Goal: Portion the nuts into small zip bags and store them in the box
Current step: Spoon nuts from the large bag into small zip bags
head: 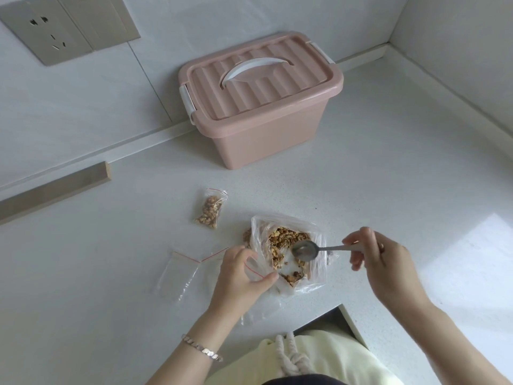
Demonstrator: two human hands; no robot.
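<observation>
Just beside nuts (280,240), left fingers (265,279) pinch zip bag (253,270).

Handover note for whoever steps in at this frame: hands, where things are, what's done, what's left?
Left hand pinches a small zip bag at the edge of the big nut bag.
Right hand holds the spoon, its bowl apparently empty, over the nuts.
Done: one filled bag lies on the counter.
Left: fill the held bag and the spare empty bag, seal them, open the closed pink box, store all.
</observation>
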